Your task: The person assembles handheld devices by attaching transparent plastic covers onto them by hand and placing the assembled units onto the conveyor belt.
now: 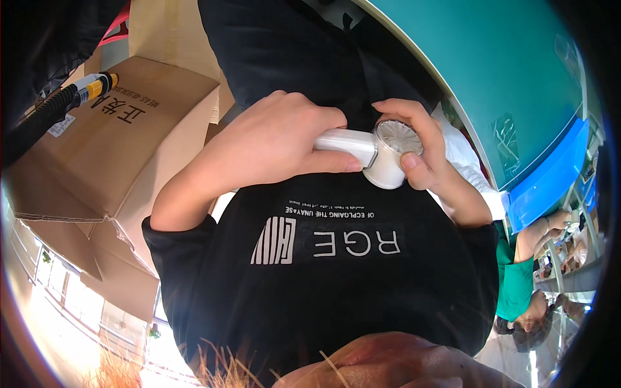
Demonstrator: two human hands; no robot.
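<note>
- The left hand [272, 139] is closed around the smooth white plastic handle of a small handheld device [375, 152]; the fingers [323, 116] curl over the top of the handle and the thumb runs along its underside, its tip just short of the head.
- The device's handle is a rounded bar; it joins a short cylindrical head whose flat round face is a silvery disc with fine radial ribs.
- The right hand [430, 158] grips that head: the forefinger [404, 110] arches over the far rim of the ribbed disc and the thumb [414, 165] presses the near side, so the head sits pinched between them.
- The device lies between the two hands, held against dark black fabric [304, 52] beyond the fingers.
- On the near side of the fingers is a black shirt [323, 278] of soft matte cloth, with white print and a block of white stripes across it.
- To the left of the left hand sits a brown cardboard box [123, 142], its corrugated flaps torn and bent at the lower edge; what is in it cannot be told.
- A black ribbed hose with a yellow tip [71, 97] lies on the box's far corner.
- To the right of the right hand curves a smooth teal surface [511, 71], with a glossy blue panel [550, 174] at its edge.
- Another person in a green sleeve [517, 284] is at the far right.
</note>
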